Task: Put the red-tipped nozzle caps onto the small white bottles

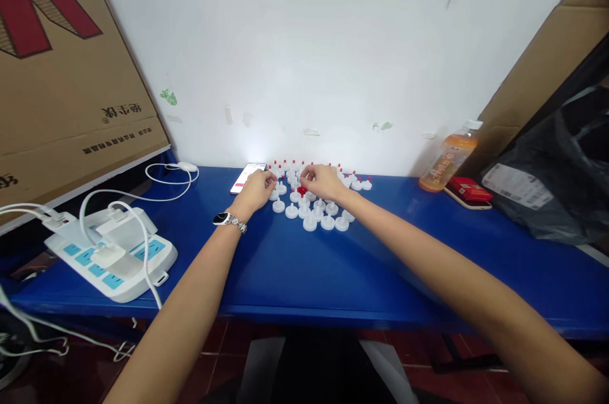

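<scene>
Several small white round caps point(310, 222) with red tips lie in a cluster on the blue table point(295, 271), close to the white wall. My left hand point(257, 189), with a watch on its wrist, reaches into the left side of the cluster with fingers curled over a cap. My right hand point(322, 181) rests over the middle of the cluster, fingers pinched together near a red piece point(301, 189). What each hand holds is too small to make out.
A phone point(245, 176) with a lit screen lies left of the caps. A white power strip point(114, 252) with cables sits at the left edge. An orange drink bottle point(447, 160), a red box point(470, 189) and a dark bag point(556, 182) stand at the right. Cardboard leans at both sides.
</scene>
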A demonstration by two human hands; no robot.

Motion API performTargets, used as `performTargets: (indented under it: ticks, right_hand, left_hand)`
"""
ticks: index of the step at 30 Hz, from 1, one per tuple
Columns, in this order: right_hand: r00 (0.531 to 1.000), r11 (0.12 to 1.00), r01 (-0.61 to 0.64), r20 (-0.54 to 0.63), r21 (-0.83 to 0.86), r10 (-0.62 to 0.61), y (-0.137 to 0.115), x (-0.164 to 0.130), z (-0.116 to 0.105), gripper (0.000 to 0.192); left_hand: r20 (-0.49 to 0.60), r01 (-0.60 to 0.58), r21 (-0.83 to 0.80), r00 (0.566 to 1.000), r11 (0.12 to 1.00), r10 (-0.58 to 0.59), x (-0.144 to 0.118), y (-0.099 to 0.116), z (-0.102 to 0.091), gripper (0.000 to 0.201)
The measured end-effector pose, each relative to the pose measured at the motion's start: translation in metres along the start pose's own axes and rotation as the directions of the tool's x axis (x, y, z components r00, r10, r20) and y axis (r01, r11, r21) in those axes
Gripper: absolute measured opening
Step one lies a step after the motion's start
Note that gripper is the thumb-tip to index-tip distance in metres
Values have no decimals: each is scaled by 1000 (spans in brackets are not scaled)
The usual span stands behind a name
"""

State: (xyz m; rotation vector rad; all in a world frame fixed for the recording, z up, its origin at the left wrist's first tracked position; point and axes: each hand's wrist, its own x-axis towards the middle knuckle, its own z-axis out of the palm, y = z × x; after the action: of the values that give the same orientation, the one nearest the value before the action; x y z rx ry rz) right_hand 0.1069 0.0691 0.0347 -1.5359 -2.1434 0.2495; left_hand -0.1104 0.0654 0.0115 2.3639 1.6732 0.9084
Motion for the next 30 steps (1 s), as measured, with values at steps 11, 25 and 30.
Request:
performTargets:
  ticks: [11,25,30]
  right_hand:
    - [995,997,-16,99,-80,24,-36,59,28,22]
    - [998,986,39,-53,163,-30,-41,44,17,15]
    - [996,848,69,-91,526,-25,-23,2,-13,10]
  left_hand:
    - [-157,112,-201,977,973,-145,1,-12,-22,24]
    - [-161,98,-212,978,972,-134,0,-8,-19,19]
    - [-166,-52,-246,986,968,10,-3,13,-12,21]
